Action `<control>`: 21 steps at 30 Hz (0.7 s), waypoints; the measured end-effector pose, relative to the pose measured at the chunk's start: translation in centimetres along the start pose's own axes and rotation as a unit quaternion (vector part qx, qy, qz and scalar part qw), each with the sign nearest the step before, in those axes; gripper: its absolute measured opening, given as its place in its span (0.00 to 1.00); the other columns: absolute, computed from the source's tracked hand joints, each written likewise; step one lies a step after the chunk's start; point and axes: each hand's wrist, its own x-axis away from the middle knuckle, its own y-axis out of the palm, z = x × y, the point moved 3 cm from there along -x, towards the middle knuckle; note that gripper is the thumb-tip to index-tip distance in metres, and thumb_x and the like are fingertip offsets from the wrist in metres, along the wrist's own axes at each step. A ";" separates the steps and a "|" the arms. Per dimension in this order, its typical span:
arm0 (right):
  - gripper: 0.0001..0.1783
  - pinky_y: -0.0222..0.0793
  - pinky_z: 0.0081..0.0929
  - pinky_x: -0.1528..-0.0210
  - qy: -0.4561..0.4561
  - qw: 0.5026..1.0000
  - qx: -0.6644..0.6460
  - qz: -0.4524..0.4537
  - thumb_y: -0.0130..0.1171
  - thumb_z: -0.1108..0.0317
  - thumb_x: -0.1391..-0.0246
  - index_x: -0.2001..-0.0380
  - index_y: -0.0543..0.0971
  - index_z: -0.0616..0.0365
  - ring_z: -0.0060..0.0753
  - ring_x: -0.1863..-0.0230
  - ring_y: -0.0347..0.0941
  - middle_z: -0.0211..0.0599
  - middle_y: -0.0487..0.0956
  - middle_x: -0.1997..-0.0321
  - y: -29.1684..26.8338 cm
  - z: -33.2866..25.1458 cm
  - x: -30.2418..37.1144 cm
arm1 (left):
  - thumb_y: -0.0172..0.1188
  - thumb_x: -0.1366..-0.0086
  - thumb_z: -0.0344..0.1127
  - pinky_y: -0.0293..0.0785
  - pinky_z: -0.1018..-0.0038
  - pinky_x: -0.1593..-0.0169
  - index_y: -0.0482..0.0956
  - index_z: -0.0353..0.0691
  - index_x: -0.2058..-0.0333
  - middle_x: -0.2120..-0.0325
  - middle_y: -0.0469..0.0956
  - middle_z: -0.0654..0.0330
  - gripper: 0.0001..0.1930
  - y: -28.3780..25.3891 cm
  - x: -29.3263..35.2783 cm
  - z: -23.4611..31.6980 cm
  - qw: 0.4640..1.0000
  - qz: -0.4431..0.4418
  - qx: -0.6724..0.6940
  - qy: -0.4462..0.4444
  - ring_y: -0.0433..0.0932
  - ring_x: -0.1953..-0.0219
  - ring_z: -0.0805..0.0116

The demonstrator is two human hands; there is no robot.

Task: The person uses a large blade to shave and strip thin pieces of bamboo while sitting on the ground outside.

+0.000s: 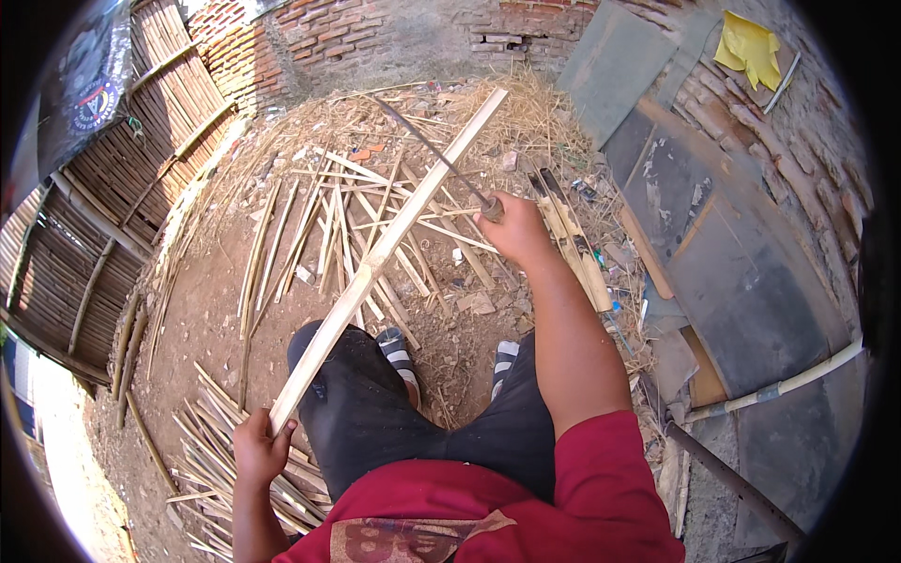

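Note:
A long pale bamboo strip (361,281) slants from lower left up to the far middle, across my left thigh. My left hand (261,448) is closed around its near end. My right hand (514,230) grips the handle of a long, thin-bladed knife (413,131), whose dark blade points up and to the left. The blade crosses the strip near its far end; whether the two touch I cannot tell.
Split strips (328,225) lie scattered on the dirt ahead, and a second heap (216,460) lies by my left side. Dark boards (741,272) lean at the right, below a yellow sheet (748,49). A bamboo-pole screen (169,103) stands left; a brick wall (375,38) closes the back.

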 end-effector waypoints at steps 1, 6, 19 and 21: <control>0.25 0.78 0.44 0.54 -0.008 1.000 0.002 0.003 0.69 0.58 0.48 0.50 0.81 0.62 0.56 0.60 0.82 0.53 0.84 0.64 0.3 0.4 -0.1 | 0.75 0.42 0.41 0.67 0.59 0.75 0.72 0.35 0.74 0.85 0.70 0.49 0.19 -0.1 0.1 -0.2 1.000 -0.009 -0.002 -0.012 0.71 0.82 0.45; 0.20 0.78 0.42 0.56 -0.166 0.980 0.068 -0.082 0.70 0.60 0.50 0.54 0.83 0.56 0.54 0.61 0.82 0.49 0.85 0.64 2.6 -4.1 2.4 | 0.75 0.42 0.42 0.65 0.59 0.76 0.71 0.35 0.75 0.85 0.70 0.48 0.21 0.8 -0.5 0.6 0.999 0.011 0.036 -0.001 0.71 0.82 0.45; 0.22 0.76 0.48 0.56 -0.070 0.994 0.023 -0.076 0.68 0.58 0.48 0.52 0.83 0.55 0.55 0.61 0.81 0.51 0.84 0.66 2.5 -2.5 1.8 | 0.75 0.42 0.44 0.66 0.57 0.76 0.68 0.36 0.77 0.85 0.69 0.50 0.23 0.9 -0.3 -0.2 0.999 0.027 -0.003 -0.017 0.71 0.82 0.45; 0.19 0.76 0.47 0.57 -0.168 0.977 0.048 -0.120 0.67 0.61 0.51 0.55 0.83 0.54 0.55 0.60 0.81 0.50 0.84 0.65 3.5 -5.2 3.3 | 0.75 0.42 0.45 0.66 0.57 0.76 0.68 0.37 0.77 0.86 0.69 0.50 0.24 1.2 -0.4 -0.1 1.000 0.020 0.006 -0.017 0.71 0.82 0.45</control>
